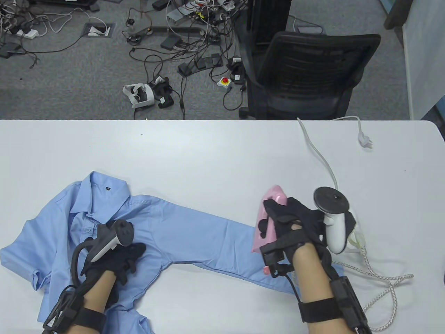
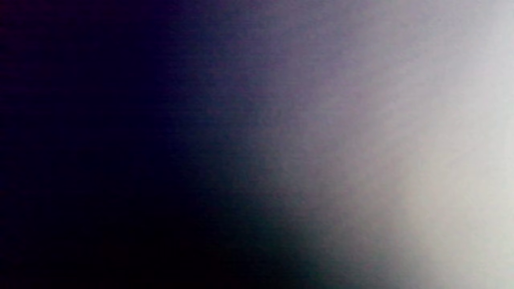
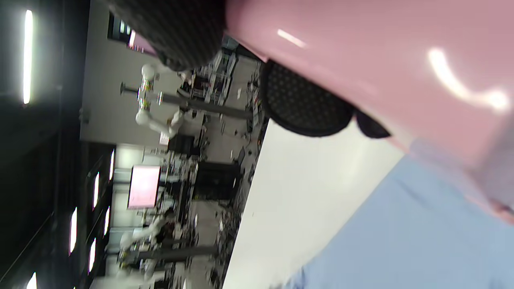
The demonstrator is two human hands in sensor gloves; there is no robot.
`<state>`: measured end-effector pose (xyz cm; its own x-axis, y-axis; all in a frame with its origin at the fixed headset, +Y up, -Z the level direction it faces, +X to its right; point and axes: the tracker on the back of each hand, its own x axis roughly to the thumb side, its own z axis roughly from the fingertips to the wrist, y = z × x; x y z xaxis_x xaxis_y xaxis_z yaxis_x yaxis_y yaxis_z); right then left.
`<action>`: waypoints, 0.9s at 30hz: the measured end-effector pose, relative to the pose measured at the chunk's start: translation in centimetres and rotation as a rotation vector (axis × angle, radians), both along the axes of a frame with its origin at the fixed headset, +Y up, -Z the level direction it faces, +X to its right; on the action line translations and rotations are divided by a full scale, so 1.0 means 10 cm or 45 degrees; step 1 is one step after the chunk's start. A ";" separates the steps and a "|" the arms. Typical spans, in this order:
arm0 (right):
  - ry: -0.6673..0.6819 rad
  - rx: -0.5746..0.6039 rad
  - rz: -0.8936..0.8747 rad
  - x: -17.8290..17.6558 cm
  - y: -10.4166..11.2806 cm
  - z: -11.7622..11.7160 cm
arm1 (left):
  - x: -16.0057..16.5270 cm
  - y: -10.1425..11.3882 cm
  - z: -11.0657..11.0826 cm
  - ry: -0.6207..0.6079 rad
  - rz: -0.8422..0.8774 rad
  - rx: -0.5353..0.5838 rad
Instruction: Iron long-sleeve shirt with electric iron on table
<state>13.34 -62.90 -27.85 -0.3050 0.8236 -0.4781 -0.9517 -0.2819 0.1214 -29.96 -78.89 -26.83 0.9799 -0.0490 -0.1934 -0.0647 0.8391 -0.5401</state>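
Blue shirt (image 1: pixel 104 240) lies at lower left of the table view, one sleeve (image 1: pixel 208 236) stretched toward lower centre. Pink iron (image 1: pixel 269 212) sits at the sleeve's cuff end, lower right, right hand (image 1: pixel 295 226) grasping its handle. Left hand (image 1: pixel 118 254) rests flat on the shirt body, fingers spread, holding nothing. Judgement: pin the cloth taut, glide the iron slowly along the sleeve, and mind the cord (image 1: pixel 375 275) trailing right.

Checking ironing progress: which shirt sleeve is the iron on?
The stretched-out sleeve, running toward the table's right side; the pink iron, gripped by the right hand, sits at its cuff end. The other sleeve lies bunched at the left.
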 end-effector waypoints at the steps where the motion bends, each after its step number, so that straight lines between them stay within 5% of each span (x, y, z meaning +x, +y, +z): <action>1: 0.044 -0.023 -0.003 -0.14 -0.05 -0.05 | 0.00 0.00 0.00 0.000 0.001 0.001; 9: 0.096 -0.276 -0.189 -0.98 -0.88 -0.23 | -0.02 0.01 0.00 0.001 0.031 0.003; 14: 0.108 -0.376 -0.189 -1.03 -1.22 -0.22 | -0.04 0.01 0.02 0.006 0.053 0.003; 18: 0.084 -0.395 -0.085 -0.90 -1.36 -0.19 | 0.00 -0.01 0.02 -0.010 0.005 -0.003; 27: 0.024 -0.375 0.010 -0.60 -1.30 -0.04 | -0.02 -0.02 0.02 0.000 0.049 -0.002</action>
<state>7.36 -75.95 -28.20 -0.3216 0.6476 -0.6908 -0.9465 -0.2392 0.2165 -30.18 -79.07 -26.61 0.9811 -0.0120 -0.1932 -0.0965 0.8350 -0.5417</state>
